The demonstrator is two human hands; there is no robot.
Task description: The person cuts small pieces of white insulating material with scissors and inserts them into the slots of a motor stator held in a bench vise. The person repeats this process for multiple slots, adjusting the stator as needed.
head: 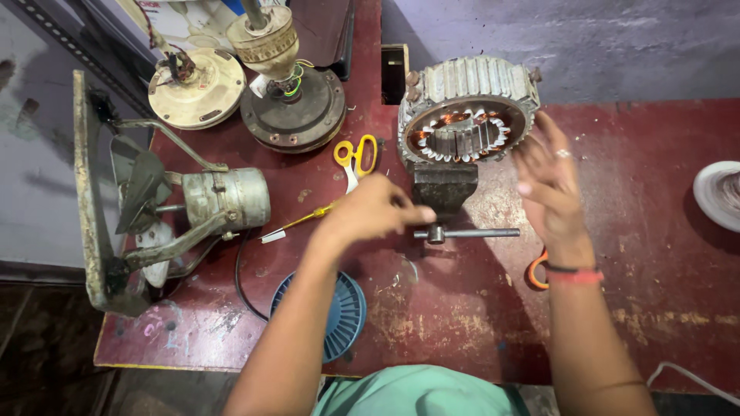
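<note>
A ribbed grey motor stator [468,108] with copper windings sits clamped in a small dark bench vise [443,189] on the red table [432,308]. My left hand [374,209] hovers just left of the vise, fingers pinched together near the vise handle bar [466,233]; whether it holds anything I cannot tell. My right hand [549,181] is held up flat with fingers spread, right beside the stator's right edge, holding nothing.
Yellow-handled scissors [355,156] lie left of the stator. An old exhaust fan [166,208], two ceiling-fan motors [293,108], a blue round grille [343,316], a yellow screwdriver [301,222], orange-handled scissors [536,271] and a wire spool [721,194] crowd the table.
</note>
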